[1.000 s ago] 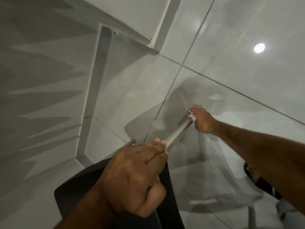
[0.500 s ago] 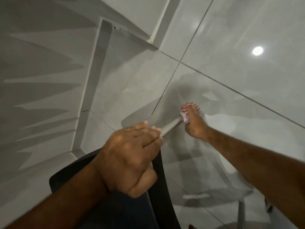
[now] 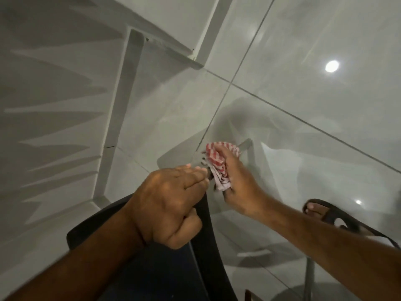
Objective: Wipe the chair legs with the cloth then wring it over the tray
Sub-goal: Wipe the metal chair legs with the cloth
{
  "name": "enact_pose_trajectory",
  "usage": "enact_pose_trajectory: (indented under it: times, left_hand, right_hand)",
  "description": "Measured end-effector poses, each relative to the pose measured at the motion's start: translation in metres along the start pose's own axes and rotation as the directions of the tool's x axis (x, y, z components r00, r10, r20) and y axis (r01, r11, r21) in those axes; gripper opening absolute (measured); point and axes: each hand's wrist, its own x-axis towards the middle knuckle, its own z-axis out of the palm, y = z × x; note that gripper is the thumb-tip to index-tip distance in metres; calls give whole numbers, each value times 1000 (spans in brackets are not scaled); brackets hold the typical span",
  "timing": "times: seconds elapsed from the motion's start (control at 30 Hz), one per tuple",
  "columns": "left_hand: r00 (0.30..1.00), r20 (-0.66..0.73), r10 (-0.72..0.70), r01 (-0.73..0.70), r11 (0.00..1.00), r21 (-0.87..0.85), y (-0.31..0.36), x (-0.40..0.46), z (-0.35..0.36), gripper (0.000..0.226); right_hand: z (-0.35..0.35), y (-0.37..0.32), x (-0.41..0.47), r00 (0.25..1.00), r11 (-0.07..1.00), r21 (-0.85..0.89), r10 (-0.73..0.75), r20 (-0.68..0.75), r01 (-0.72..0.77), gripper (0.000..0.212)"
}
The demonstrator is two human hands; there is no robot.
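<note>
My left hand (image 3: 171,205) grips the edge of the dark chair (image 3: 206,242), which is tipped over so that its metal leg (image 3: 245,144) points away over the floor. My right hand (image 3: 236,181) is shut on a red-and-white checked cloth (image 3: 217,164), wrapped around that leg close to the seat. The cloth and my fingers hide most of the leg; only its far tip shows. The two hands nearly touch. No tray is in view.
Glossy grey floor tiles (image 3: 303,72) stretch ahead, with a ceiling light's reflection (image 3: 332,66). A pale wall and skirting (image 3: 121,105) run on the left. A foot in a black sandal (image 3: 321,211) stands at the right. Another chair leg (image 3: 309,276) shows at lower right.
My right hand has slid the cloth along the leg from its far tip back toward the seat, close to my left hand. The left hand has kept its grip on the chair.
</note>
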Motion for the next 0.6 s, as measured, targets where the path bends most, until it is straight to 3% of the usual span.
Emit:
enact_pose_trajectory:
  times: [0.2, 0.37, 0.47, 0.6]
  left_hand:
    - [999, -38, -11, 12, 1000, 9, -4, -4, 8, 55]
    - [996, -90, -4, 5, 1000, 6, -6, -5, 9, 57]
    - [996, -86, -14, 14, 1000, 7, -5, -8, 7, 55]
    - [999, -18, -37, 37, 999, -23, -2, -6, 1, 46]
  right_hand:
    - [-18, 72, 48, 969, 970, -102, 204, -140, -219, 57]
    - [-44, 129, 94, 910, 885, -211, 403, -95, -414, 42]
    - [-51, 127, 95, 838, 840, -18, 539, -78, -542, 47]
    - [-48, 71, 67, 853, 850, 117, 521, -39, -513, 43]
